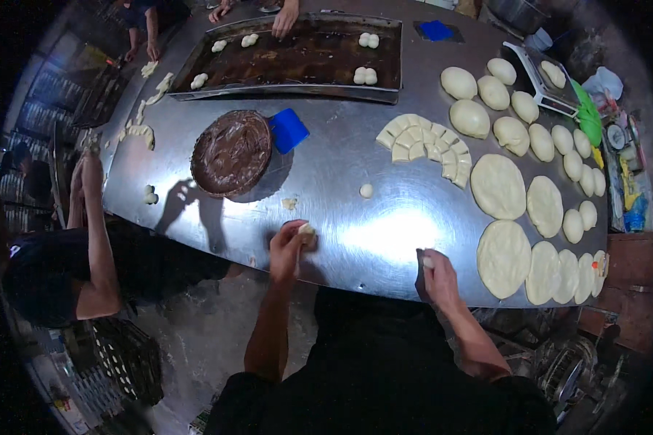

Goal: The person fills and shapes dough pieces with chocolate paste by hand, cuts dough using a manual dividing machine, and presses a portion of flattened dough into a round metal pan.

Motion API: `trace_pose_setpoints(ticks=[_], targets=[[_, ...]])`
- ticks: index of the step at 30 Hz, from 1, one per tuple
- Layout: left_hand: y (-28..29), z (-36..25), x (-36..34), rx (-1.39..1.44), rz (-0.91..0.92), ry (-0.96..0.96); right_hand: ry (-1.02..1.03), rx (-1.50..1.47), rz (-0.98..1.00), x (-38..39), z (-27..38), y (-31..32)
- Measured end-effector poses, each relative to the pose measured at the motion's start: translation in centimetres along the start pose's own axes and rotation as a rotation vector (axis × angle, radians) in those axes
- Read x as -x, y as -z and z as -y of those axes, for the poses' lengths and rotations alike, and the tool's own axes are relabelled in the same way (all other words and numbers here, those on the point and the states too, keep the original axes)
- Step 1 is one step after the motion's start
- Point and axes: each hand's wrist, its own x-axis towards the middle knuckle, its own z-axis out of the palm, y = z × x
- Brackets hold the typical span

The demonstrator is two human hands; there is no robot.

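Observation:
My left hand (286, 246) is closed on a small piece of pale dough (306, 230) at the table's front edge. My right hand (442, 275) is closed on a small dough lump (428, 261), left of the flattened dough rounds (503, 257). A small dough ball (366, 191) lies between and beyond my hands, and a dough scrap (290, 204) is just past my left hand. Farther back are a fan of cut dough pieces (408, 132) and a round pan of brown paste (228, 152) beside a blue scraper (292, 129).
The steel table (334, 174) has a large tray (297, 61) with dough clusters at the back, several dough balls (470, 117) and a white-framed item (522, 72) at right. A co-worker (91, 275) works at the left edge; others' hands (286, 18) are at the back.

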Motion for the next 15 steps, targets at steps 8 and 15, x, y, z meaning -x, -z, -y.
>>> trace_pose_setpoints(ticks=[8,15], targets=[[0.1,0.1,0.6,-0.271,-0.089,0.034,0.143,0.027,0.014,-15.2,4.0,-6.2],[-5.5,0.2,1.6,-0.085,0.149,0.042,-0.104,-0.370,0.259,-12.1,10.9,-3.1]])
